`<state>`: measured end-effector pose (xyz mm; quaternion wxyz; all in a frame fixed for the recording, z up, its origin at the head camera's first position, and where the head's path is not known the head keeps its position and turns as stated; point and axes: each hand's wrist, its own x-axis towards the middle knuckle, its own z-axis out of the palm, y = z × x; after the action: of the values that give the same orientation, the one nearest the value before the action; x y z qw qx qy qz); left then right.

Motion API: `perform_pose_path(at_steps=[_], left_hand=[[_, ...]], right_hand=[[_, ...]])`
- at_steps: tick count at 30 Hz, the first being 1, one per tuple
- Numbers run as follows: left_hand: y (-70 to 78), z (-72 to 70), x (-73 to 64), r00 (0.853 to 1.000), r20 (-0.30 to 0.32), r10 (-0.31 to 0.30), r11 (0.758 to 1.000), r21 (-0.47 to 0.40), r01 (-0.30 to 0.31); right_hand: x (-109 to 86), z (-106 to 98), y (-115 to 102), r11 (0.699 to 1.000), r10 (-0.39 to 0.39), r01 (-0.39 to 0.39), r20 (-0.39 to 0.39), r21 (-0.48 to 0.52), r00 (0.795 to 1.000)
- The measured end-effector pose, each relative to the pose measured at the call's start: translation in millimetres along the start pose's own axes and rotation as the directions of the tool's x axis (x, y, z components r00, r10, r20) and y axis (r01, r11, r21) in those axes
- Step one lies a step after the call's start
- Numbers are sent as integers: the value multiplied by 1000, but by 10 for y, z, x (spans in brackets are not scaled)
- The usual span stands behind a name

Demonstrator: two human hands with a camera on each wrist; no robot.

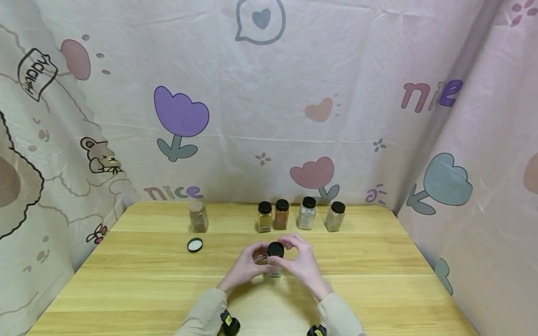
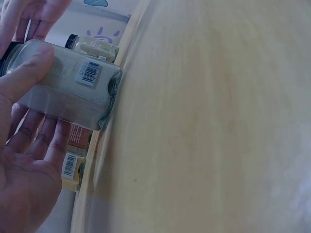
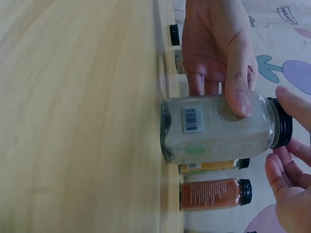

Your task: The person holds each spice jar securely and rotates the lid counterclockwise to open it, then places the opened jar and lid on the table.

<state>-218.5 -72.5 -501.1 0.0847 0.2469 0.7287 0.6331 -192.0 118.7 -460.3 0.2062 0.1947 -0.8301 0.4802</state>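
Observation:
A square glass spice jar [image 1: 274,272] with pale contents and a barcode label stands upright on the table in front of me. My left hand [image 1: 248,265] grips its body, thumb on the near side and fingers behind, as the left wrist view shows on the jar [image 2: 63,82]. At the top, my right hand [image 1: 301,264] pinches the black lid [image 3: 283,123] between thumb and fingers. The lid sits on the jar's neck; whether it is screwed tight I cannot tell.
Along the back stand black-lidded jars: a yellow one [image 1: 265,220], a reddish-orange one [image 1: 282,217], a whitish one [image 1: 307,216] and a pale one [image 1: 335,219]. Back left is a lidless jar [image 1: 199,219] of brownish powder. A loose lid [image 1: 195,245] lies white side up before it.

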Motion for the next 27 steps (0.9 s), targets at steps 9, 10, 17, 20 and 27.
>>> perform_pose_path(at_steps=[9,10,17,20,27], left_hand=[[-16,-3,2,1000,4,0,1000,-7,0],[-18,-3,5,1000,5,1,1000,-9,-1],[-11,0,18,1000,2,0,1000,-9,0],[-7,-1,20,1000,1,-3,1000,-8,3],[-8,-8,16,1000,9,7,1000,-16,-7]], right_hand=[[2,-26,3,988,34,-44,68,149,997],[2,-36,4,984,36,-49,82,173,996],[11,-55,-2,980,50,-67,97,185,994],[19,-31,-12,993,63,-68,55,101,996],[33,17,-21,998,59,-60,36,29,998]])
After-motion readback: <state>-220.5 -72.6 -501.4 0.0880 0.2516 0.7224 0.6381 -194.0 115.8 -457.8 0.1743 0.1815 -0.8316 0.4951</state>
